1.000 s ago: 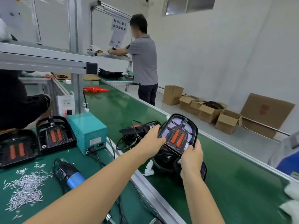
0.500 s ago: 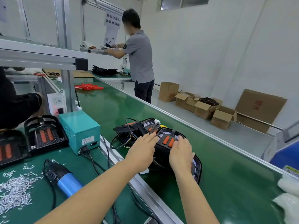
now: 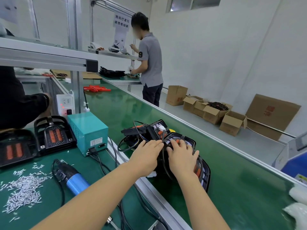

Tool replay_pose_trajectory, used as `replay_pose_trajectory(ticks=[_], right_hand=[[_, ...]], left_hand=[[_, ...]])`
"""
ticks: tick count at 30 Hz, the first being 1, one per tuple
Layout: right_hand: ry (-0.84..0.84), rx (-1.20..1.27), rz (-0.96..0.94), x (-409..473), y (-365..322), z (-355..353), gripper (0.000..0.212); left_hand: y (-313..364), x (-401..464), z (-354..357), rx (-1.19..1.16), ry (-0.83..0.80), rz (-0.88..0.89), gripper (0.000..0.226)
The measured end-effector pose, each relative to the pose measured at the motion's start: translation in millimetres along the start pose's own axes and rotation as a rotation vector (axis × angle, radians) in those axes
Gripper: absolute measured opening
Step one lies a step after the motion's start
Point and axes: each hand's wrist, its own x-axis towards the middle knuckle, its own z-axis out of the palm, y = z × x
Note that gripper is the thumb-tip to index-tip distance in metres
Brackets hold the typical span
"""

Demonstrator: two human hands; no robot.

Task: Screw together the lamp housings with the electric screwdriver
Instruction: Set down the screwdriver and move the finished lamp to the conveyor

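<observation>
Both grips lie released, palms down: left hand (image 3: 146, 156) and right hand (image 3: 181, 157) press the glossy black, rounded lamp housing (image 3: 189, 144); the blue-barrelled screwdriver (image 3: 71, 177) lies at eight o'clock.

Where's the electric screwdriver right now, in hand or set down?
Set down. The electric screwdriver lies on its side on the green bench, beside the loose screws. Both hands rest on the lamp housing.

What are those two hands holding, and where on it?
Both hands, left and right, rest on top of a lamp housing on the belt.
</observation>
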Motion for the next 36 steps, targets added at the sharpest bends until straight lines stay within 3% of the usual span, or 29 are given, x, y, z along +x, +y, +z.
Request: replay_pose_trajectory(ticks=[10, 16, 21, 36], right_hand=[[0.003, -0.007, 0.024, -5, -7, -2, 0.044], [0.057, 0.016, -0.008, -18, -28, -7, 0.047], [0.066, 0.034, -0.166, -45, -67, -3, 0.050], [-0.232, 0.160, -0.630, -151, -207, 40, 0.051]], left_hand=[[-17, -31, -9, -0.043, -0.113, -0.119, 0.070], [-31, -58, -17, -0.069, -0.081, -0.182, 0.073], [-50, -92, -26, -0.059, -0.027, -0.262, 0.074], [-118, -239, -41, -0.025, 0.040, -0.665, 0.079]])
